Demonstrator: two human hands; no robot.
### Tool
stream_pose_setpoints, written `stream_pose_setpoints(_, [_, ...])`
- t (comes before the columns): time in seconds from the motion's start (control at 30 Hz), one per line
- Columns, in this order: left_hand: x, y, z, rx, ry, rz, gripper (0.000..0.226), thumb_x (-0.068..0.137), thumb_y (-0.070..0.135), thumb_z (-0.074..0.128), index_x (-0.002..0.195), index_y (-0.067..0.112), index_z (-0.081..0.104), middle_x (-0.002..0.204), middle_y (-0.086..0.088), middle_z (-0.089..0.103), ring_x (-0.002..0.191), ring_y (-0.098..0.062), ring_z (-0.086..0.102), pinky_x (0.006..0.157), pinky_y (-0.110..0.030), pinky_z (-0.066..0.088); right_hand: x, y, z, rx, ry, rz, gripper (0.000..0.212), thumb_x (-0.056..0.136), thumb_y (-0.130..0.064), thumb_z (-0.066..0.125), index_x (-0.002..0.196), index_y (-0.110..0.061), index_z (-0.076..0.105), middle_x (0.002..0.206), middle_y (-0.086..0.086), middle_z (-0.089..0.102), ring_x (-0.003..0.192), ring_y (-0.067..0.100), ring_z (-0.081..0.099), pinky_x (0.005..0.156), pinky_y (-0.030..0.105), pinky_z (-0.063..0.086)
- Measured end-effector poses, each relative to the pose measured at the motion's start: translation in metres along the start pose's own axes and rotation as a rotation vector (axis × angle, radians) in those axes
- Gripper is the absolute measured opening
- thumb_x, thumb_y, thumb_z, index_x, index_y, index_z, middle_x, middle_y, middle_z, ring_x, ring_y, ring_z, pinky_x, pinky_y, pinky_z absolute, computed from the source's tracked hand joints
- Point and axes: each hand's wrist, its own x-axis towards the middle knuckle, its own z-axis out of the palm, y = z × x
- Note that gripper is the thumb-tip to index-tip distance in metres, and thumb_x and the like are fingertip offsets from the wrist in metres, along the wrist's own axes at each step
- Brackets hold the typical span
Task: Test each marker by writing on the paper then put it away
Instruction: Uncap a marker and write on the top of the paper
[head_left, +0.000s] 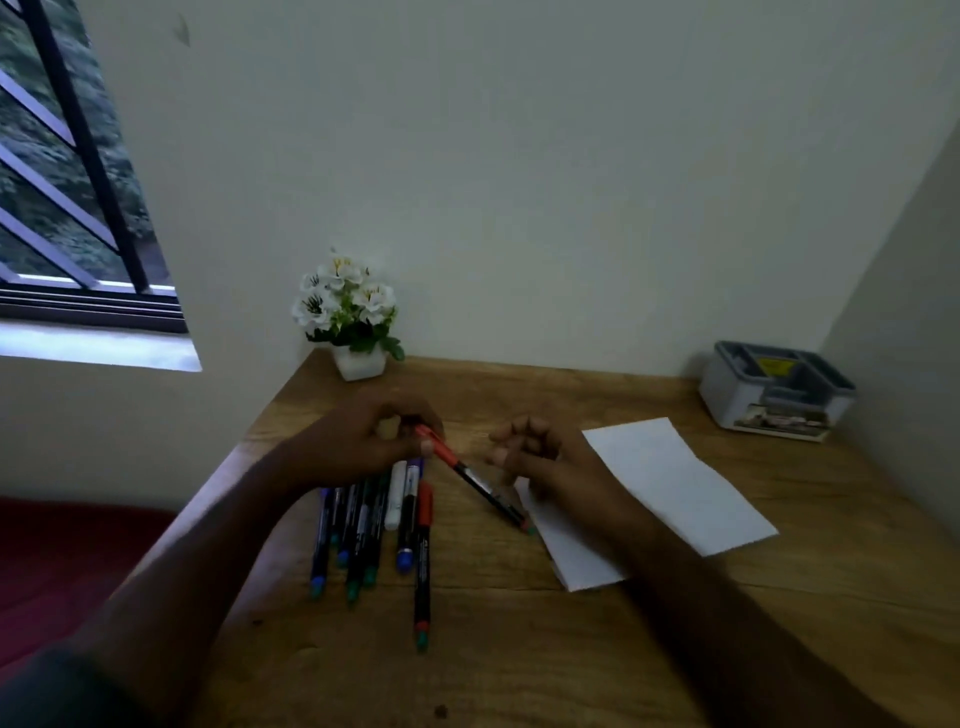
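My left hand (363, 441) grips the red cap end of a black marker (480, 480) that slants down to the right, its far tip at the edge of the white paper (670, 488). My right hand (540, 457) hovers just beside the marker's barrel with fingers loosely curled, and whether it touches the marker is unclear. Several markers (374, 530) with blue, green and red ends lie in a bunch on the wooden desk (519, 649) under my left wrist. A grey organiser box (776, 389) stands at the back right.
A small white pot of white flowers (350, 317) stands at the desk's back left against the wall. A barred window is at the far left. The right wall runs close to the organiser box.
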Motion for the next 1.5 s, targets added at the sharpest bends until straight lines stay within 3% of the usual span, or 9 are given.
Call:
stream_pose_setpoints(0.3, [0.003,-0.003,0.001,-0.364,0.217,-0.16,0.014,0.086,0.001,0.065,0.093,0.011,0.072,0.087,-0.009,0.073,0.084,-0.019,0.069,0.077,-0.031,0.055,0.01,0.012,0.017,0.686,0.142,0.097,0.018,0.094,-0.018,0.062,0.11,-0.011,0.061,0.082,0.002,0.061,0.072,0.016,0.052,0.059,0.027,0.035])
stream_pose_setpoints(0.5, [0.012,0.015,0.041,-0.523,0.245,-0.233,0.009,0.085,0.005,0.067,0.088,0.013,0.069,0.084,-0.006,0.077,0.088,-0.02,0.073,0.086,-0.033,0.053,0.007,0.003,-0.003,0.965,0.071,-0.088,0.037,0.077,-0.01,0.068,0.113,-0.006,0.06,0.087,0.007,0.065,0.066,0.013,0.054,0.059,0.023,0.046])
stream_pose_setpoints(0.6, [0.013,0.022,0.046,-0.473,0.213,-0.19,0.007,0.083,0.012,0.07,0.088,0.016,0.068,0.084,-0.005,0.076,0.085,-0.019,0.072,0.086,-0.036,0.053,0.006,0.002,-0.004,0.574,0.159,-0.07,0.018,0.092,-0.016,0.066,0.101,-0.001,0.066,0.071,0.007,0.059,0.061,0.015,0.051,0.057,0.022,0.045])
stream_pose_setpoints(0.7, [0.013,0.032,0.055,-0.349,0.145,-0.115,0.008,0.087,0.02,0.067,0.093,0.023,0.072,0.085,-0.002,0.074,0.08,-0.016,0.067,0.074,-0.027,0.051,0.002,0.003,0.004,0.189,0.165,-0.041,0.042,0.099,-0.041,0.054,0.085,-0.003,0.066,0.063,0.011,0.053,0.052,0.014,0.047,0.054,0.022,0.041])
stream_pose_setpoints(0.9, [0.015,0.043,0.06,-0.374,0.025,-0.075,0.019,0.093,0.013,0.059,0.103,0.016,0.074,0.074,0.01,0.071,0.069,-0.007,0.062,0.066,-0.015,0.046,0.003,0.003,0.0,0.229,0.179,0.043,0.042,0.096,-0.043,0.057,0.08,-0.007,0.072,0.06,0.011,0.06,0.047,0.017,0.048,0.051,0.024,0.04])
stream_pose_setpoints(1.03, [0.013,0.049,0.05,-0.497,-0.077,-0.013,0.037,0.094,0.011,0.055,0.09,0.042,0.075,0.067,0.018,0.065,0.066,-0.003,0.055,0.07,-0.022,0.045,0.002,0.0,-0.004,0.327,0.106,0.067,0.041,0.096,-0.038,0.056,0.078,-0.006,0.072,0.06,0.011,0.062,0.047,0.017,0.05,0.05,0.023,0.042])
stream_pose_setpoints(1.17, [0.01,0.043,0.042,-0.508,-0.124,-0.049,0.036,0.097,0.013,0.05,0.13,0.024,0.058,0.069,0.008,0.053,0.068,-0.006,0.048,0.066,-0.016,0.042,0.005,-0.002,-0.023,0.449,0.149,0.003,0.042,0.097,-0.033,0.053,0.075,-0.003,0.073,0.057,0.012,0.061,0.047,0.019,0.053,0.045,0.023,0.042])
stream_pose_setpoints(1.3, [0.013,0.032,0.05,-0.2,0.061,-0.159,0.029,0.091,0.023,0.063,0.12,0.028,0.063,0.073,0.016,0.066,0.072,0.0,0.062,0.073,-0.016,0.046,0.01,0.005,-0.029,0.535,0.218,-0.027,0.048,0.104,-0.033,0.039,0.092,0.0,0.072,0.073,0.016,0.071,0.052,0.02,0.059,0.048,0.024,0.043])
stream_pose_setpoints(1.5, [0.016,0.011,0.06,0.235,0.132,-0.256,0.019,0.087,0.038,0.064,0.104,0.032,0.069,0.098,0.019,0.061,0.093,-0.003,0.051,0.094,-0.043,0.044,0.003,0.024,-0.013,0.011,0.218,0.028,0.035,0.104,-0.032,0.047,0.095,-0.011,0.074,0.09,0.003,0.077,0.073,0.011,0.065,0.066,0.016,0.046])
